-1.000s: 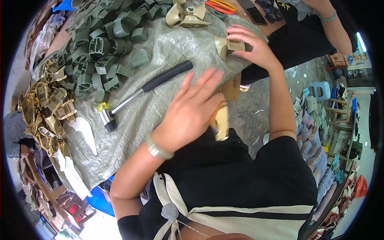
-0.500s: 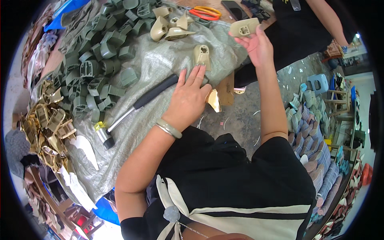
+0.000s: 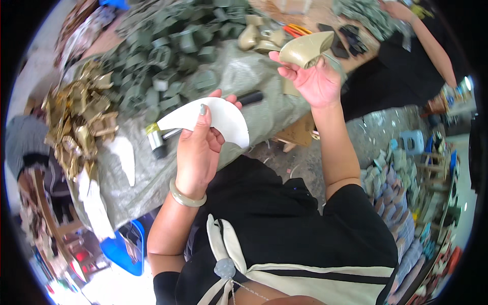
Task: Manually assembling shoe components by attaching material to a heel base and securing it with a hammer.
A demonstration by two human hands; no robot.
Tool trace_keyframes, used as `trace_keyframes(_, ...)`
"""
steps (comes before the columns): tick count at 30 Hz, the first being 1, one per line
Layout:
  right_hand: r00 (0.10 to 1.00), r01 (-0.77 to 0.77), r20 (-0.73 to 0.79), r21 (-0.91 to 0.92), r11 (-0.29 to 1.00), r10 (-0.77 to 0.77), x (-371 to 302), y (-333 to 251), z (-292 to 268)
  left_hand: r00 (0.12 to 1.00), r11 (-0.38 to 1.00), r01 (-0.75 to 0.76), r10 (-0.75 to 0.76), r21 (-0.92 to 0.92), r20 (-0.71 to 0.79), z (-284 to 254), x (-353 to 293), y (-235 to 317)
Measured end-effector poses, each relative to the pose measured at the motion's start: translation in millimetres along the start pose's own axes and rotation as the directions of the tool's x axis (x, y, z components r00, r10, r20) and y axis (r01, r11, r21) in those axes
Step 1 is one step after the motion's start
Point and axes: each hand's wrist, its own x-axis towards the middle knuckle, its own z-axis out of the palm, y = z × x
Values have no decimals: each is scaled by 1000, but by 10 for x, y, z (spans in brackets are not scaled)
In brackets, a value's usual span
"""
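Note:
My left hand [image 3: 199, 152] grips a curved, thin white heel cover piece [image 3: 231, 119], thumb on its face and fingers behind. My right hand [image 3: 319, 84] is raised over the far table edge, its fingers closed around a glossy beige shoe heel [image 3: 307, 48] that lies tilted. Behind the white piece lies a mallet [image 3: 156, 142] with a yellow and black head; its dark handle [image 3: 251, 97] shows past my left fingers. More beige heels [image 3: 249, 36] sit farther back on the table.
Green-grey heels [image 3: 178, 51] are heaped on the sheet-covered table, gold pieces [image 3: 84, 117] at its left. White cut pieces [image 3: 127, 157] lie nearer. Orange-handled scissors [image 3: 295, 30] and a dark phone [image 3: 333, 43] are at the back. Another person's arm [image 3: 432, 43] is at the far right.
My left hand has left the beige heel on the table and now holds up the white piece, farther left. My right hand has turned its heel over. The whole view has shifted.

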Motion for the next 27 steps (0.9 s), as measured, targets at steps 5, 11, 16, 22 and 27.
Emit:
trace_keyframes(5,991,-133,11,1,991,133,364,737,493,986,890,-168,148,-425,-81,-474,-354,373)
trace_keyframes(11,967,176,235,-359,917,-94,637,1446,1490,876,766,-481,434,-427,-209,-648,-803,594)
trace_keyframes(16,934,294,317,-411,863,-166,514,2024,1860,799,661,-601,521,-449,-301,-741,-956,620)
trace_keyframes(22,941,306,299,-543,782,-160,437,2352,1976,750,609,-662,555,-437,-361,-867,-1055,605)
trace_keyframes(27,933,326,326,-592,737,-151,468,2467,1996,754,572,-656,509,-492,-414,-879,-1119,617)
